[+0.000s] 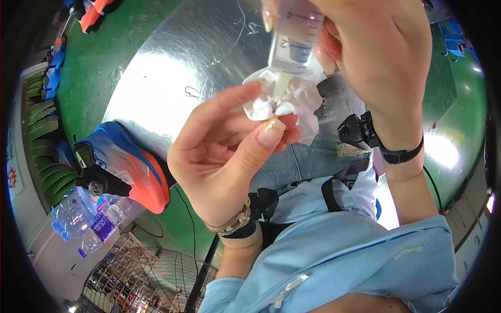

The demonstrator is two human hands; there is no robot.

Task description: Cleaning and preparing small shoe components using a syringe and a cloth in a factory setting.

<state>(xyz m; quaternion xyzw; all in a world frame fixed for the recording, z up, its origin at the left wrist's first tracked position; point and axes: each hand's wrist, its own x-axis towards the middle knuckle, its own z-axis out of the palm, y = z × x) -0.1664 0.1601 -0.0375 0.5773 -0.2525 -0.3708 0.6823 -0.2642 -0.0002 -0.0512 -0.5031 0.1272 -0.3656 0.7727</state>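
White, crumpled tissue or cloth (310, 100) sits between the two hands, gathered in the left hand (214, 169), whose thumb and fingers close on its lower edge. Right hand (378, 49) grips a translucent graduated bottle (296, 41), fingers wrapped about the body from the right and behind; its upper end is cut off by the frame. Key relation: bottle lies above and slightly right of the left fingertips, long axis near vertical in view, leaning a little so that the lower end goes left. Pale nozzle (282, 86) points down over the white material toward the left thumb; left hand is nearer the tip, right hand nearer the body. Contact between nozzle and material: cannot tell. Pose: left wrist low, palm partly upturned, fingers curled; right forearm rises at the right, hand bent inward over the bottle. Black devices are strapped at both wrists. Beyond the hands: shiny metal tabletop (209, 47) with a thin loop of thread (192, 92); left of the left hand, a blue-and-orange shoe (146, 180); farther out, clear plastic bottles (78, 214) and a wire basket (141, 276).
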